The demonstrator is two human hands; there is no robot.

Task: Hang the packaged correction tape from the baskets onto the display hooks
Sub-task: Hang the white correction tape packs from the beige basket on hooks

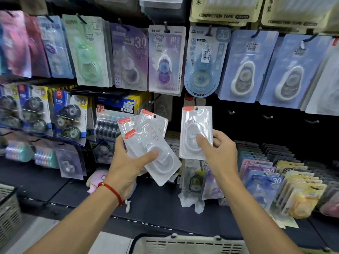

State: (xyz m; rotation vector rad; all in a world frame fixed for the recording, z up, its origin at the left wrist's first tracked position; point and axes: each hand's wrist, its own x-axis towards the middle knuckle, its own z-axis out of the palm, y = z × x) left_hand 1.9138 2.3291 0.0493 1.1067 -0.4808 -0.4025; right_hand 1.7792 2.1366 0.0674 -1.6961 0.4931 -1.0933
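Note:
My left hand (128, 162) grips a fanned bunch of three clear blister packs of white correction tape (146, 132), each with a red corner tab, in front of the lower display. My right hand (218, 153) holds one more such pack (196, 123) upright, its hang hole at the top, just below the hanging blue pack. Bare display hooks (231, 112) stick out of the dark panel to the right of this pack, and another bare hook (152, 102) shows to its left.
Rows of hanging correction tape packs (166, 59) fill the wall above and to the left. Upright packs (264, 180) stand in racks on the dark shelf at right. A grey basket (183, 243) sits at the bottom centre, another basket (8, 204) at the left edge.

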